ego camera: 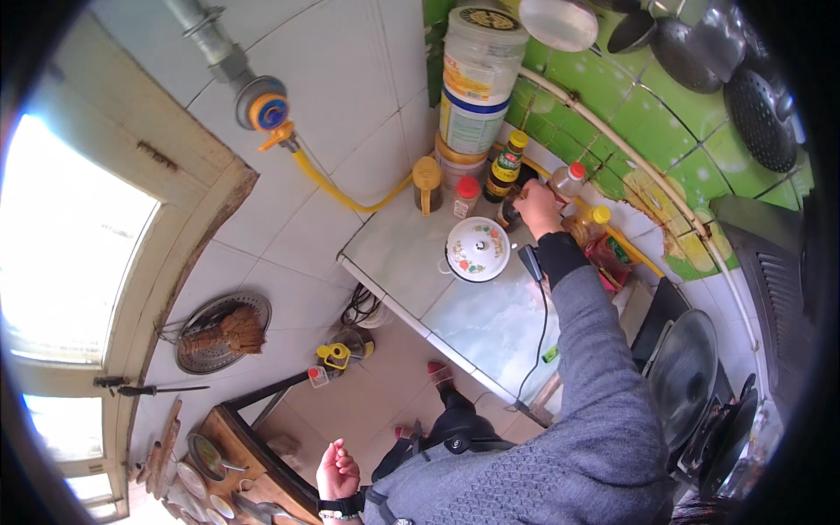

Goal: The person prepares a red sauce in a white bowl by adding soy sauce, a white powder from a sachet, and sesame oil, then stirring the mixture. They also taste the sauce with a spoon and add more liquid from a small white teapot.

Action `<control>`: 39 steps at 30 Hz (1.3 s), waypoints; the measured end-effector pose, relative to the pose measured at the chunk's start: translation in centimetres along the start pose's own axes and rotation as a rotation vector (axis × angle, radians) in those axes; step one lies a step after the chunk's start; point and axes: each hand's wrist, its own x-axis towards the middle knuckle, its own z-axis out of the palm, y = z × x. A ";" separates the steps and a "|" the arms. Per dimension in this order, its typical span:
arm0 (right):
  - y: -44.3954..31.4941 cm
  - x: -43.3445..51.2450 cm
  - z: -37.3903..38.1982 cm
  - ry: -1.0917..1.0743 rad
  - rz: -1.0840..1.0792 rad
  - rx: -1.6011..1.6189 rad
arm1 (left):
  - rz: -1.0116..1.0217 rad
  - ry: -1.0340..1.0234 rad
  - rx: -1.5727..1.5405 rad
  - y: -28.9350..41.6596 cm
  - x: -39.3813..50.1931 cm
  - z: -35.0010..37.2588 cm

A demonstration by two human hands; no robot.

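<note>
My right hand (539, 205) reaches to the back of the tiled counter (502, 318), its fingers at the top of a dark bottle (508, 214). A sauce bottle with a yellow cap (505, 164) stands just left of it, a red-capped clear bottle (567, 180) to its right. In front sits a white enamel pot with a floral lid (479, 249); a red-lidded jar (466, 197) and a yellow-lidded pitcher (427, 186) are behind it. My left hand (338, 471) is raised at the lower left, fingers curled, holding nothing visible.
Stacked plastic tubs (479, 85) stand in the back corner. A black device (530, 262) with a cable lies beside the pot. A large pan lid (686, 374) is at right; ladles and skimmers (760, 118) hang above. A wooden shelf with dishes (230, 472) is lower left.
</note>
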 end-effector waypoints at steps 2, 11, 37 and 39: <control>-0.3 -0.8 -1.0 0.006 0.017 -0.046 | 0.018 0.013 0.025 0.0 0.0 -0.2; -5.0 -4.1 -11.1 0.195 -0.198 -0.102 | 0.126 -0.019 0.370 -1.0 -0.8 2.0; -40.1 -54.1 -24.3 -1.063 -1.614 0.688 | 1.754 0.250 1.046 -5.3 -19.7 -14.8; -40.8 -58.0 -23.9 -1.101 -1.740 0.726 | 1.745 0.336 1.074 -6.3 -21.1 -18.6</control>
